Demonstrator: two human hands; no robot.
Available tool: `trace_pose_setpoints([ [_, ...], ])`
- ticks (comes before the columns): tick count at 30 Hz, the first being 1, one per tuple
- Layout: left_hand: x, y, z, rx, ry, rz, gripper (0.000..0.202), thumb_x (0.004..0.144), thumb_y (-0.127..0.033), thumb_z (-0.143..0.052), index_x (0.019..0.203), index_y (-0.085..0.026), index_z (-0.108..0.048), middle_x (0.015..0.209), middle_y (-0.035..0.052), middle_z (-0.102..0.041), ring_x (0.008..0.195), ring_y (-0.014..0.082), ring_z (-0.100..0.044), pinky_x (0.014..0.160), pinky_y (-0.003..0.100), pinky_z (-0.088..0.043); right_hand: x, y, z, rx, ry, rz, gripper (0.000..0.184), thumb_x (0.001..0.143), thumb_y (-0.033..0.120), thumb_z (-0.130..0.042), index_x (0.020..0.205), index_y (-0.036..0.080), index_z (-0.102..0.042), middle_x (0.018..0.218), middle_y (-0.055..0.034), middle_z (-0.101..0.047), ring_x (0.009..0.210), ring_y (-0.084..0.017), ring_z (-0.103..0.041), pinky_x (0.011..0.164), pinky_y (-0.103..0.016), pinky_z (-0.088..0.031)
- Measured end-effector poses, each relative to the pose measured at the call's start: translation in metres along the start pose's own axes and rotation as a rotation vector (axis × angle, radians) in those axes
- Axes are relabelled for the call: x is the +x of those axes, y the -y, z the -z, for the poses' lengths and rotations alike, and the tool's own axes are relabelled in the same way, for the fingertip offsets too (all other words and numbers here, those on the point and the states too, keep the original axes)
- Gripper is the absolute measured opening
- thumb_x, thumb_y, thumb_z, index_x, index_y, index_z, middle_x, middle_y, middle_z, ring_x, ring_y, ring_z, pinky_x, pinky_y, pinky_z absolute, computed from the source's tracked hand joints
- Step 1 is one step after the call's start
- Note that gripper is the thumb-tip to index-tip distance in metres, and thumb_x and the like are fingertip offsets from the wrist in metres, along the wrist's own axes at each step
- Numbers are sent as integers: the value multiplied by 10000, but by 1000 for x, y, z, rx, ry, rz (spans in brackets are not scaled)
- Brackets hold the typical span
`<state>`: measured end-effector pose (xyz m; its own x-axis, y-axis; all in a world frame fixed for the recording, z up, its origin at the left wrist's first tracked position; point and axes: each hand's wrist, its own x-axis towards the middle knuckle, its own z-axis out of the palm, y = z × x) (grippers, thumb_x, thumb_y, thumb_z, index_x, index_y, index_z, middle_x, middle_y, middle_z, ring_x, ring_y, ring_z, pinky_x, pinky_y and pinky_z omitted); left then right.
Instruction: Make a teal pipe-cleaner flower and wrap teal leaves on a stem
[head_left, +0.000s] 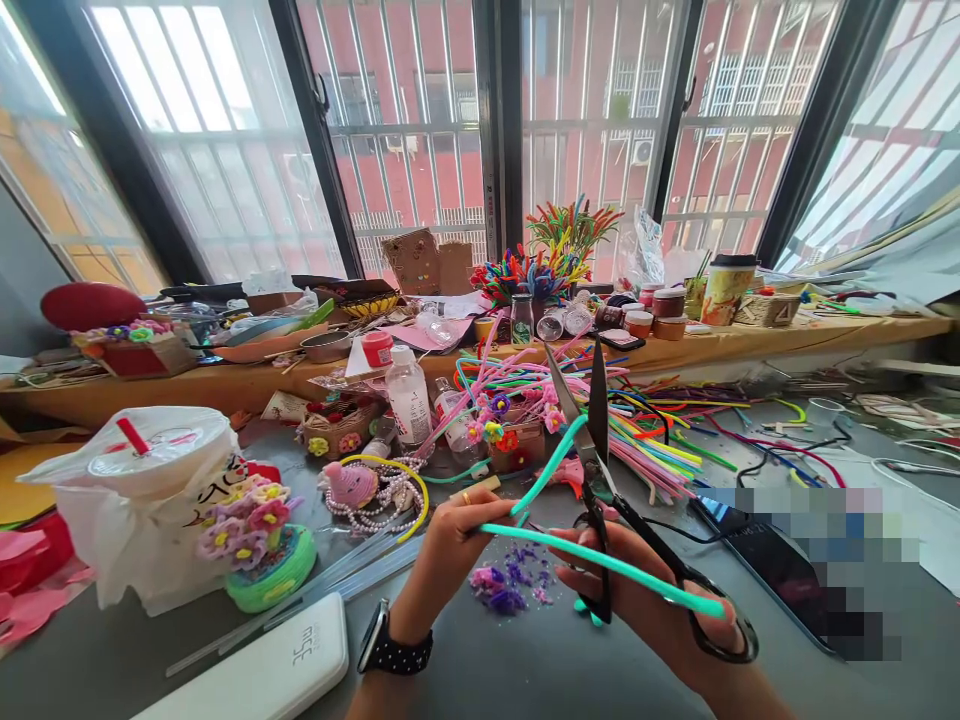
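My left hand [450, 545] pinches a bent teal pipe cleaner [600, 562] near its fold; one end runs right across my other hand, the other rises toward the blades. My right hand [645, 600] grips black scissors [600, 440], fingers through the handles, blades parted and pointing up around the teal stem. Purple fluff scraps [506, 585] lie on the grey table [525, 670] below my hands. A black watch sits on my left wrist.
A heap of coloured pipe cleaners [645, 420] spreads behind the scissors. A phone [780, 565] lies to the right, a white power bank [262, 675] and a bagged drink cup [150, 470] to the left, plus a flower craft [259, 540], bottles and a cluttered windowsill.
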<state>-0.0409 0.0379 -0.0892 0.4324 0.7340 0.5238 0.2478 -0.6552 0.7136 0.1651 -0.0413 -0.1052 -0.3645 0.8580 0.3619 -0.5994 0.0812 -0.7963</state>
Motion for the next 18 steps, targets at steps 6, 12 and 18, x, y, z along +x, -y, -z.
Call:
trace_pose_setpoints([
  [6, -2, 1, 0, 224, 35, 18, 227, 740, -138, -503, 850, -204, -690, 733, 51, -630, 671, 143, -582, 629, 220, -452, -3, -1, -3, 41, -17, -23, 603, 541, 635, -589, 1071, 350, -566, 1196, -35, -528, 1187, -332, -348, 964, -520, -222],
  [12, -3, -2, 0, 301, -8, 29, 179, 714, -112, -521, 784, -178, -672, 772, 56, -655, 704, 155, -601, 660, 223, -451, -1, -4, -8, 53, -100, 47, 472, 614, 555, -580, 1013, 305, -606, 943, -57, -612, 1019, -296, -499, 919, -492, -303],
  [18, -2, -1, 12, 298, -109, 11, 123, 722, -166, -540, 734, -173, -662, 731, 47, -648, 661, 147, -596, 634, 220, -455, 0, -2, -4, -42, -44, 49, 487, 557, 573, -616, 849, 185, -655, 601, -17, -520, 597, -168, -528, 765, -404, -419],
])
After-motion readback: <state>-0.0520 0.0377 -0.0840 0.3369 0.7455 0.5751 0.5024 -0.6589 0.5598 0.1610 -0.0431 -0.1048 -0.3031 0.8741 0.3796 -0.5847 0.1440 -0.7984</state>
